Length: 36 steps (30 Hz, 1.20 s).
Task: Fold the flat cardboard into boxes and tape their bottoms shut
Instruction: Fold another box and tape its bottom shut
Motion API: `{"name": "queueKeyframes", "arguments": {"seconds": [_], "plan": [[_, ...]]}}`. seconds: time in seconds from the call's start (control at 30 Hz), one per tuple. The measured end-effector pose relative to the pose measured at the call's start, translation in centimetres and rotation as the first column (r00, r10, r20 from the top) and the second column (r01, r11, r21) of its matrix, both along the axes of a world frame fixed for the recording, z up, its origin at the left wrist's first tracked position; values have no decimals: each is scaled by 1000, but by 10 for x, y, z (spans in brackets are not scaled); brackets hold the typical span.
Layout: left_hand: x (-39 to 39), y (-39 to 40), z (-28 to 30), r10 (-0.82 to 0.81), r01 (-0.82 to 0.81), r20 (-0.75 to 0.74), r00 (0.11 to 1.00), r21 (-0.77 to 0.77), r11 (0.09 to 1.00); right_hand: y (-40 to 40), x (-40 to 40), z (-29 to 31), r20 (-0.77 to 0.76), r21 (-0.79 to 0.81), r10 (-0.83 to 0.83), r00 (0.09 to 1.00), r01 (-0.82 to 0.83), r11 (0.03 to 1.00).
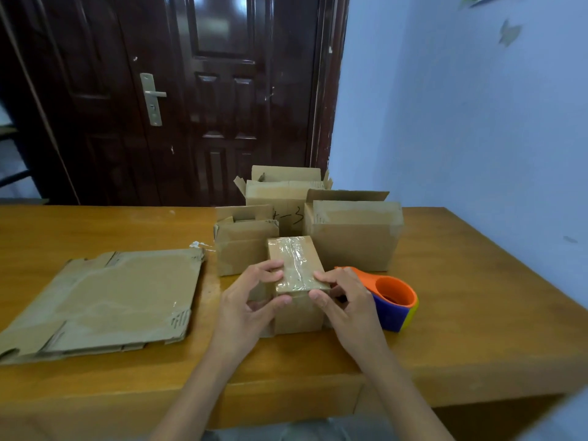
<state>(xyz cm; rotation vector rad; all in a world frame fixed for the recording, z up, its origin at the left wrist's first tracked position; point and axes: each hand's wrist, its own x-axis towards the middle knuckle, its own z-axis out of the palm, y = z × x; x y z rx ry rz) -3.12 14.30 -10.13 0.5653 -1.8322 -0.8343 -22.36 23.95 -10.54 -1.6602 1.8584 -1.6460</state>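
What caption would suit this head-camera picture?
Both hands, left and right, grip a small taped box beside the tape dispenser.

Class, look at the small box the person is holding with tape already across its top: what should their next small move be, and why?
Probably press the tape end down over the near edge. Both hands, left hand and right hand, grip the small box; clear tape runs along its upturned face and looks wrinkled near the fingertips, while the tape dispenser sits aside.

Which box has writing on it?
The tall open box at the back, nearest the door. Dark marks show on its front; the other boxes look plain.
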Motion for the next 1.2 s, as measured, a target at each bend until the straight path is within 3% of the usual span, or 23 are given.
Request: {"name": "queueKeyframes", "arguments": {"seconds": [0.27,0.5,0.83,1.2], "plan": [[-7,10,0,97,-95,15,995,-75,993,-1,4,4,21,25,12,1000,-13,1000],[-3,26,0,58,-55,-40,998,74,996,17,16,7,6,13,7,1000,-7,1000],[-3,32,-5,74,-67,-72,995,87,994,18,29,8,51,-40,-18,999,20,999],[0,32,-4,24,2,-119,993,209,978,22,27,18,21,77,-5,1000,3,997]]}}
